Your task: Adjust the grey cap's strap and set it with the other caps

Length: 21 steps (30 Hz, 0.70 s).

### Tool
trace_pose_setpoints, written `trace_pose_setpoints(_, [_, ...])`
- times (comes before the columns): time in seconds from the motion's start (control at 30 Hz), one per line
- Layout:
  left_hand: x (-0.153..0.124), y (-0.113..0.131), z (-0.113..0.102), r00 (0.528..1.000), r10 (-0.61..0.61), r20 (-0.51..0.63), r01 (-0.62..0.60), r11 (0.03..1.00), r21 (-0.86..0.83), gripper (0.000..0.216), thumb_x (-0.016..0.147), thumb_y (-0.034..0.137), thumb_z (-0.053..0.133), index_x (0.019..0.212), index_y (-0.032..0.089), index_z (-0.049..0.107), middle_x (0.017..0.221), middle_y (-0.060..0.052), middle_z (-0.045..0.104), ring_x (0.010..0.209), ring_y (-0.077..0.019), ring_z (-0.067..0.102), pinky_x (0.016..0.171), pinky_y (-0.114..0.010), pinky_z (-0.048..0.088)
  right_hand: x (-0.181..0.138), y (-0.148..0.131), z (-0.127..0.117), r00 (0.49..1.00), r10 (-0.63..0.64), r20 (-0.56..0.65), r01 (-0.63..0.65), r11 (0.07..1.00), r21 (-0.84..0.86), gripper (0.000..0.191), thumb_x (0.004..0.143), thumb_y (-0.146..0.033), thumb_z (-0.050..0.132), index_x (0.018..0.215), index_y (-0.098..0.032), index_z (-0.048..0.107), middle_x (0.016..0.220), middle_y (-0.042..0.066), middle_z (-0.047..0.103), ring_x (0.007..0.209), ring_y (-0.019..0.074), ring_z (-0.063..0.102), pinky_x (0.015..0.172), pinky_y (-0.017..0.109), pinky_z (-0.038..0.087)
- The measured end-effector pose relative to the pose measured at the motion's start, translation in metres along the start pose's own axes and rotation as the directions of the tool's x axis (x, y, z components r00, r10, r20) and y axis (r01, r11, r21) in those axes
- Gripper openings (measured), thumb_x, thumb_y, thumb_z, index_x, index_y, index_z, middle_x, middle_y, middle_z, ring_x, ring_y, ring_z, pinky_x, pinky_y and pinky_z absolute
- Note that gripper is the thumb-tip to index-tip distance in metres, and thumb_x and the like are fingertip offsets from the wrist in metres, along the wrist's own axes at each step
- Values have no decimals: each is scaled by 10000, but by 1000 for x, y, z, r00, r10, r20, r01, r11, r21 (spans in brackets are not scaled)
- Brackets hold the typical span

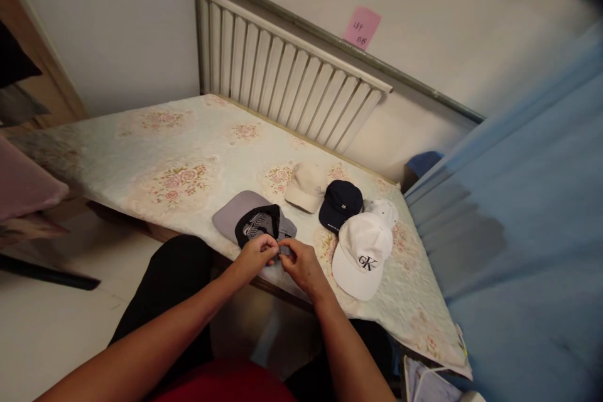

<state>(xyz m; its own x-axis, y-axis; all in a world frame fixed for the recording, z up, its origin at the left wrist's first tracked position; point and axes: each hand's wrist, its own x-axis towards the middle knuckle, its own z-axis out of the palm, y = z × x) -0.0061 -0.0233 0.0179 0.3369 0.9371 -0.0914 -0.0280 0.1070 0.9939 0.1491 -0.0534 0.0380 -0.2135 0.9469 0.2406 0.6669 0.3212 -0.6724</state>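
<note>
Bare forearms (pixel 188 312), L grip (pixel 258 252) & R grip (pixel 301 265) tight on strap (pixel 284 250) of curved-brim grey cloth cap (pixel 258 225)

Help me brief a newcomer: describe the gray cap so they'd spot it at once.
Below the white radiator spreads a floral bedcover. At its near edge, the left hand and right hand hold the back of a gray baseball cap. Unlike the beige cap, navy cap and white monogrammed cap to its right, it shows its inside, with a black band.
</note>
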Motion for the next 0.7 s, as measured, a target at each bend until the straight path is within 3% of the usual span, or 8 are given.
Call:
trace_pose_setpoints(0.4, [3,-4,0,1000,7,12,-8,995,101,157,680,326,570,664,183,507,581,39,508,568,-128,487,572,-250,374,-2,1,7,998,-2,-63,3,1000,16,307,720,-127,515,984,-197,654,761,3,653,573,115,526,587,215,428])
trace_pose_setpoints(0.53, [5,-7,-4,999,29,13,-31,991,134,131,686,289,573,649,193,490,640,18,560,631,-144,523,609,-255,405,-2,4,6,996,26,-86,-25,1000,14,306,701,-126,516,969,-188,650,614,-36,556,541,115,504,567,211,421])
trace_pose_setpoints(0.7, [0,-12,-11,997,72,24,-75,975,211,157,669,247,578,619,201,436,781,-9,620,740,-163,552,663,-262,431,-3,9,4,996,24,-90,-17,997,76,279,717,-139,513,963,-189,635,647,-30,541,568,117,504,577,216,431])
